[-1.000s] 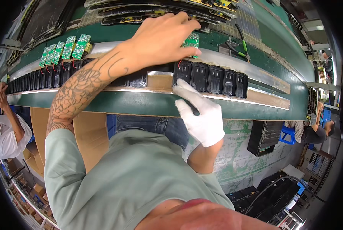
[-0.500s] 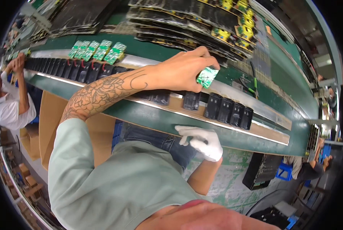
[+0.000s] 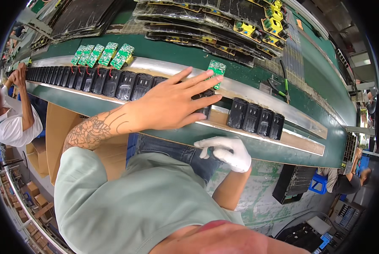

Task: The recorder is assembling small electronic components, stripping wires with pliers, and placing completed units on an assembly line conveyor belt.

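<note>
My bare left hand (image 3: 179, 98), its forearm tattooed, lies palm down with fingers spread over the row of black plastic casings (image 3: 123, 84). Its fingertips overlap the lower part of a green circuit board (image 3: 217, 67), which leans at the metal rail; whether they press on it I cannot tell. Beneath the hand, one casing (image 3: 206, 95) is mostly hidden. My right hand (image 3: 232, 154), in a white glove, hangs at the table's near edge, fingers loosely bent, thumb apart, nothing visible in it. Several more casings (image 3: 252, 117) stand to the right of the left hand.
Several green boards (image 3: 109, 53) with red wires lean behind the casings at left. Stacked black trays (image 3: 189, 27) with yellow parts lie at the back. Green-handled cutters (image 3: 286, 86) rest on the right. A cardboard box (image 3: 66, 127) and a co-worker (image 3: 15, 114) are at left.
My left hand has let go of the green board, now at the rail, and moved back leftward and nearer with fingers spread. My right hand has barely shifted.
</note>
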`<action>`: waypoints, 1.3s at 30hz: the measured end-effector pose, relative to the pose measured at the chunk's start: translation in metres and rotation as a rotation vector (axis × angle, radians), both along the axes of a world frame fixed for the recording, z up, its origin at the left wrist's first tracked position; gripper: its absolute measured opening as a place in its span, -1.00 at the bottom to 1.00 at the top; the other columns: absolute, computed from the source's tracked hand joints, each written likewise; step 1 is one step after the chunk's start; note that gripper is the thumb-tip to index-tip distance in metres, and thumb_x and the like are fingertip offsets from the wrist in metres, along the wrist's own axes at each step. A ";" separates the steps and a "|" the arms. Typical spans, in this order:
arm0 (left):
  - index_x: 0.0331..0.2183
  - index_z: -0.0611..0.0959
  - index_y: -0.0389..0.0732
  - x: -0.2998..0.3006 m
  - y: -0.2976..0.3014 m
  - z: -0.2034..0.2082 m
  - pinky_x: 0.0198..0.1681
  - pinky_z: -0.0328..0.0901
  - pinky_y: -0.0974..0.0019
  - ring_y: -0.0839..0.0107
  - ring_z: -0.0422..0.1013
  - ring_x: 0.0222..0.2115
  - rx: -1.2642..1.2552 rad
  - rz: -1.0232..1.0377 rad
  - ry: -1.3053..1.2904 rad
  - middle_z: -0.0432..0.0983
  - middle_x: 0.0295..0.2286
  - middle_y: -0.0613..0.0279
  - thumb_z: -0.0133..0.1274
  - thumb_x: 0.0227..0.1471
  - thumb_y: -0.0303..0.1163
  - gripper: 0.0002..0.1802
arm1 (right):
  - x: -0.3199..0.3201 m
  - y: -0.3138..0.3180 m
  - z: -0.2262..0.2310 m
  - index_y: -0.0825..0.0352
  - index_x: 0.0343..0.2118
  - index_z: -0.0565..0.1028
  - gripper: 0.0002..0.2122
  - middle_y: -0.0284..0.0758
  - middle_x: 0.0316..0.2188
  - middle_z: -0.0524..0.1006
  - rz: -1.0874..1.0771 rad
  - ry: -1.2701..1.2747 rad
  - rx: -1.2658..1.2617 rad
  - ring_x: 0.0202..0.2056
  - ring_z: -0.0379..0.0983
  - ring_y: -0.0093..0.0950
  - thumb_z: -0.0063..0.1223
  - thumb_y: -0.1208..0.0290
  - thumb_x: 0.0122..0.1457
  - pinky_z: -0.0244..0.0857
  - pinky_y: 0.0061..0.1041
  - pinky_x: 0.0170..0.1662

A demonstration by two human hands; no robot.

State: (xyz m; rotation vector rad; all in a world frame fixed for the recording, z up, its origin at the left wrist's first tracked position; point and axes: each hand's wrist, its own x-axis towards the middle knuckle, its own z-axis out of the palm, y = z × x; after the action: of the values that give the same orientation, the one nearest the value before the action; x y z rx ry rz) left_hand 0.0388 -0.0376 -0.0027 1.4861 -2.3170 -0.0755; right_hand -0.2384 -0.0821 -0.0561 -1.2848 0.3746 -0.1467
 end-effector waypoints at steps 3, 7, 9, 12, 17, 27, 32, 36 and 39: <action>0.24 0.48 -0.05 0.008 0.010 0.003 0.41 0.03 0.00 0.17 0.05 0.39 0.102 -0.044 -0.115 0.09 0.38 0.17 0.29 0.04 -0.21 -0.27 | -0.001 0.002 -0.003 0.56 -0.01 0.59 -0.65 -0.05 -0.08 0.65 -0.012 -0.034 -0.006 -0.28 0.57 -0.42 0.11 0.40 0.23 0.33 -0.64 -0.27; 0.25 0.47 -0.06 0.023 0.014 0.017 0.42 0.03 0.00 0.17 0.09 0.38 0.128 0.048 0.014 0.14 0.37 0.20 0.33 -0.03 -0.21 -0.20 | -0.003 0.000 -0.002 0.56 -0.01 0.59 -0.65 -0.06 -0.08 0.66 -0.001 -0.040 -0.020 -0.28 0.57 -0.41 0.12 0.39 0.24 0.35 -0.63 -0.27; 0.25 0.47 -0.07 0.033 0.019 0.023 0.42 0.03 0.00 0.18 0.10 0.37 0.139 0.064 0.059 0.15 0.36 0.21 0.34 -0.05 -0.21 -0.18 | -0.005 0.001 -0.003 0.56 -0.02 0.59 -0.65 -0.06 -0.08 0.66 -0.012 -0.040 -0.023 -0.28 0.57 -0.41 0.12 0.39 0.24 0.35 -0.63 -0.27; 0.24 0.47 -0.11 0.054 0.037 0.032 0.42 0.02 0.00 0.18 0.15 0.35 0.309 0.126 -0.077 0.25 0.32 0.24 0.38 -0.16 -0.25 -0.11 | -0.004 0.000 -0.003 0.56 -0.02 0.59 -0.65 -0.05 -0.07 0.65 0.005 -0.022 -0.047 -0.27 0.57 -0.39 0.14 0.39 0.23 0.37 -0.60 -0.27; 0.22 0.50 -0.15 0.051 0.043 0.029 0.42 0.05 0.02 0.18 0.24 0.29 0.375 0.165 0.096 0.37 0.25 0.26 0.42 -0.29 -0.31 -0.06 | -0.001 0.001 -0.002 0.50 -0.03 0.61 -0.69 -0.15 -0.08 0.66 0.007 -0.023 -0.002 -0.25 0.59 -0.44 0.16 0.45 0.21 0.41 -0.59 -0.19; 0.16 0.55 -0.21 0.075 0.055 0.036 0.39 0.15 0.07 0.20 0.35 0.21 0.257 0.180 -0.069 0.48 0.16 0.25 0.42 -0.29 -0.29 -0.12 | -0.003 0.000 -0.006 0.49 -0.01 0.61 -0.67 -0.16 -0.03 0.65 0.037 -0.069 -0.051 -0.21 0.58 -0.44 0.20 0.42 0.21 0.41 -0.58 -0.15; 0.17 0.53 -0.17 0.051 0.036 0.016 0.39 0.16 0.05 0.13 0.36 0.20 0.243 0.087 0.099 0.46 0.16 0.24 0.40 -0.24 -0.22 -0.13 | -0.008 0.003 0.001 0.53 -0.01 0.59 -0.64 -0.12 -0.02 0.63 0.035 -0.068 0.022 -0.20 0.57 -0.43 0.20 0.40 0.20 0.41 -0.56 -0.13; 0.19 0.51 -0.14 0.027 0.034 0.007 0.39 0.16 0.05 0.07 0.36 0.19 0.183 0.067 0.150 0.44 0.18 0.23 0.39 -0.19 -0.18 -0.14 | -0.002 0.000 0.002 0.56 -0.01 0.58 -0.63 -0.10 -0.02 0.63 0.054 -0.020 0.035 -0.19 0.56 -0.41 0.20 0.38 0.21 0.40 -0.54 -0.11; 0.17 0.53 -0.13 0.016 0.025 0.006 0.33 0.23 0.09 0.06 0.41 0.14 0.099 0.044 0.161 0.46 0.15 0.21 0.38 -0.13 -0.15 -0.20 | -0.002 -0.005 0.003 0.58 -0.01 0.58 -0.61 -0.08 -0.02 0.63 0.055 0.034 0.012 -0.19 0.56 -0.39 0.20 0.36 0.21 0.40 -0.54 -0.09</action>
State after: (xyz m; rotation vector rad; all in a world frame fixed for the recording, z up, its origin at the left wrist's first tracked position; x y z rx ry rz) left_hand 0.0550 -0.0128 0.0032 1.5188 -2.1793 -0.2913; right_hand -0.2409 -0.0869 -0.0532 -1.2853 0.3681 -0.0757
